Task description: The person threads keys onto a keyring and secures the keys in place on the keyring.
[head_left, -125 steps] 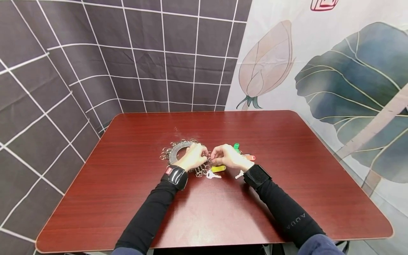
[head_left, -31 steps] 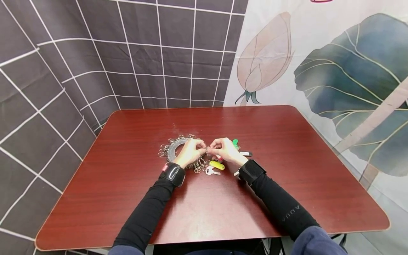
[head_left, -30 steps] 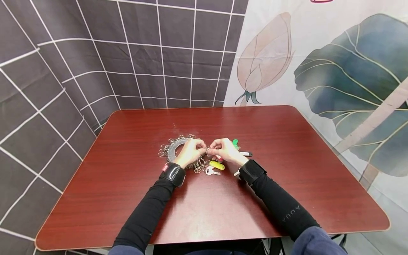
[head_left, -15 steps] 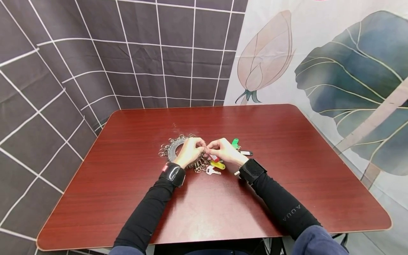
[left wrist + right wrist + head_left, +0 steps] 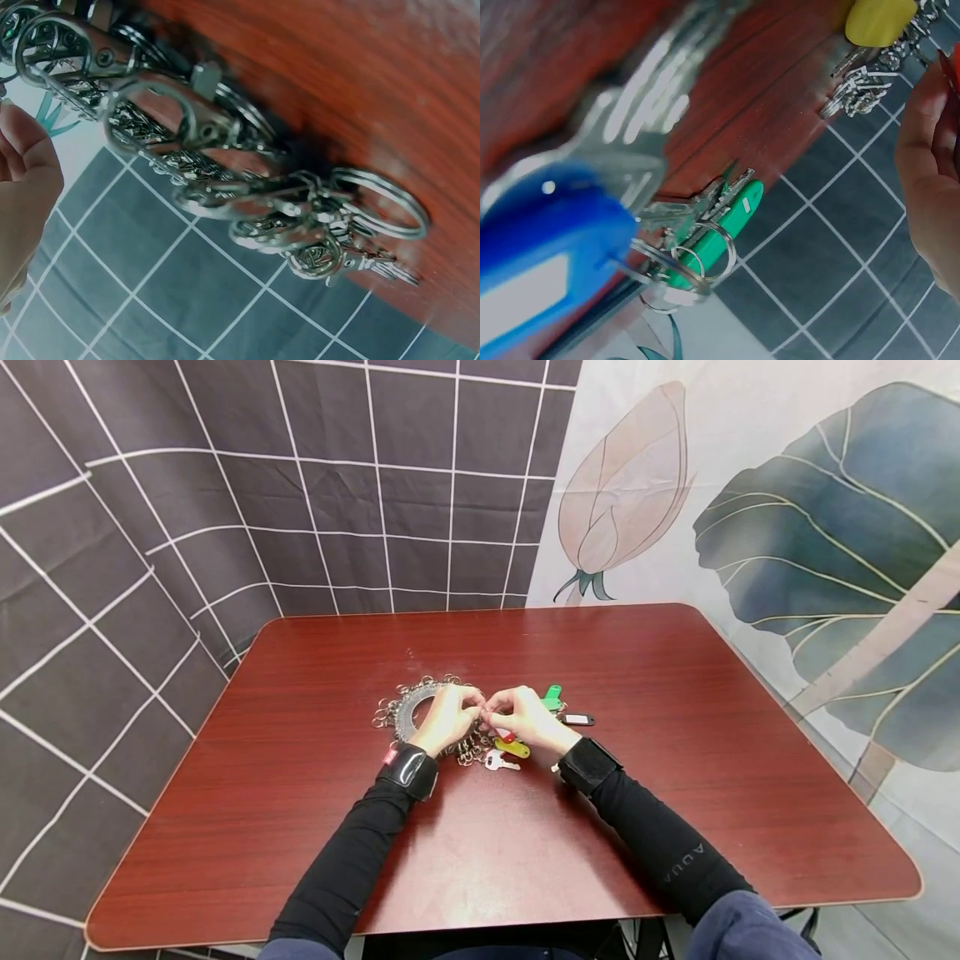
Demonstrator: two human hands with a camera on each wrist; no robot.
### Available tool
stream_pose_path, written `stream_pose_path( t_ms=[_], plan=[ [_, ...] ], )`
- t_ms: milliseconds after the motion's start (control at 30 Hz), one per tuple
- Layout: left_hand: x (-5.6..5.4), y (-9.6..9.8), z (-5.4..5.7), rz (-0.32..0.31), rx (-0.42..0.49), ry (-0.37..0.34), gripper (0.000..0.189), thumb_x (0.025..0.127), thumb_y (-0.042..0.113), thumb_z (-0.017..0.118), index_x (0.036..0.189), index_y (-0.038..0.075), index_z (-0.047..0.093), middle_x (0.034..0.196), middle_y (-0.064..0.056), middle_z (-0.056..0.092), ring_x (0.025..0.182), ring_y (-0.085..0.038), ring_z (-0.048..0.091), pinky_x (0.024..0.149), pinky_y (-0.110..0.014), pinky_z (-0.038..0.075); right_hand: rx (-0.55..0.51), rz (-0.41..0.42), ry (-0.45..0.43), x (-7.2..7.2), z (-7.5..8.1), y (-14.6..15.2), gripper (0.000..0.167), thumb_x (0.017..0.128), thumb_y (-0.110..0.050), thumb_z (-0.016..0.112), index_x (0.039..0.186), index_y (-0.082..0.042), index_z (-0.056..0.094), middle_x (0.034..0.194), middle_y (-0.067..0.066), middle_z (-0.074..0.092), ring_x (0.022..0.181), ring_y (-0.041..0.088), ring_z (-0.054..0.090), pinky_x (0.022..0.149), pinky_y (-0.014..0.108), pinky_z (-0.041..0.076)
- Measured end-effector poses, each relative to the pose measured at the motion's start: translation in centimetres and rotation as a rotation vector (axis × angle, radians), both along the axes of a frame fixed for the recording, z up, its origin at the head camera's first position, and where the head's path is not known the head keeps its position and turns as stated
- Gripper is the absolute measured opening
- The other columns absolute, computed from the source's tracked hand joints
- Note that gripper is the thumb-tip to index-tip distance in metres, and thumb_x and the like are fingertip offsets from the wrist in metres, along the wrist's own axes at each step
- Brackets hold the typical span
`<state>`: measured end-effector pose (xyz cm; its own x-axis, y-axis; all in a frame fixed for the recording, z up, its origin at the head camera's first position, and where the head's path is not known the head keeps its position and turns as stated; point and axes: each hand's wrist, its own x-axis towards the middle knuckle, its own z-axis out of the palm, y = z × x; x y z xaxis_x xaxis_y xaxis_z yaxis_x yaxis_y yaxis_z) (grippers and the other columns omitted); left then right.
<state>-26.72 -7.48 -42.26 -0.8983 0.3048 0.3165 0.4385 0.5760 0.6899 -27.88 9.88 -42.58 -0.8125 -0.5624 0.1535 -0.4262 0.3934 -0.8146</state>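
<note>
A grey ring-shaped key holder (image 5: 406, 714), hung round with metal snap hooks (image 5: 176, 112) and split rings, lies mid-table. My left hand (image 5: 450, 717) reaches over its right side, thumb and fingers pinching at a small metal snap hook mostly hidden by the fingertips. Against it my right hand (image 5: 531, 720) pinches a key with a red key tag (image 5: 506, 736), which shows below the fingers; its key is hidden. Just under the hands lie a yellow key tag (image 5: 514, 748) and a silver key (image 5: 501, 761).
Right of my right hand lie a green key tag (image 5: 552, 697) with keys and a black key tag (image 5: 577, 720). A blue key tag (image 5: 551, 262) with its key is close under the right wrist. The red-brown table (image 5: 315, 827) stands before a grey checked cloth (image 5: 420, 510).
Since the oldest frame the red key tag has gone from right of my right hand to my fingers, and the black tag shows. Lately the fingertips have drawn together, the red tag shifting slightly left.
</note>
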Motion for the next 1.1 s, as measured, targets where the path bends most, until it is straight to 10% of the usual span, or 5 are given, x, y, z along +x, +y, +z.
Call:
stream_pose_path(
  t_ms=[400, 700, 1100],
  plan=[
    [0.12, 0.15, 0.4, 0.065, -0.02, -0.018, 0.009, 0.078, -0.002, 0.061, 0.081, 0.0, 0.07, 0.085, -0.014, 0.073, 0.083, -0.026, 0.065, 0.077, -0.035, 0.05, 0.108, -0.127, 0.289, 0.48, 0.04, -0.66, 0.006, 0.087, -0.009, 0.067, 0.086, -0.004, 0.062, 0.075, 0.007, 0.072, 0.067, 0.008, 0.062, 0.061, 0.021, 0.047],
    [0.19, 0.43, 0.72, 0.126, -0.038, -0.094, 0.005, 0.079, 0.003, 0.065, 0.076, 0.002, 0.069, 0.081, -0.012, 0.071, 0.077, -0.022, 0.06, 0.07, -0.028, 0.044, 0.062, -0.19, 0.348, 0.54, -0.15, -0.64, 0.009, 0.083, -0.007, 0.071, 0.076, -0.006, 0.065, 0.07, 0.007, 0.068, 0.062, 0.014, 0.059, 0.057, 0.017, 0.044],
    [0.13, 0.11, 0.67, 0.047, -0.01, -0.049, 0.009, 0.081, 0.001, 0.063, 0.087, 0.002, 0.069, 0.086, -0.012, 0.072, 0.081, -0.023, 0.065, 0.076, -0.033, 0.051, -0.161, -0.185, -0.007, -0.18, -0.13, -0.42, 0.008, 0.08, 0.001, 0.066, 0.086, 0.006, 0.065, 0.079, 0.02, 0.07, 0.062, 0.005, 0.058, 0.054, 0.018, 0.045]
  ],
)
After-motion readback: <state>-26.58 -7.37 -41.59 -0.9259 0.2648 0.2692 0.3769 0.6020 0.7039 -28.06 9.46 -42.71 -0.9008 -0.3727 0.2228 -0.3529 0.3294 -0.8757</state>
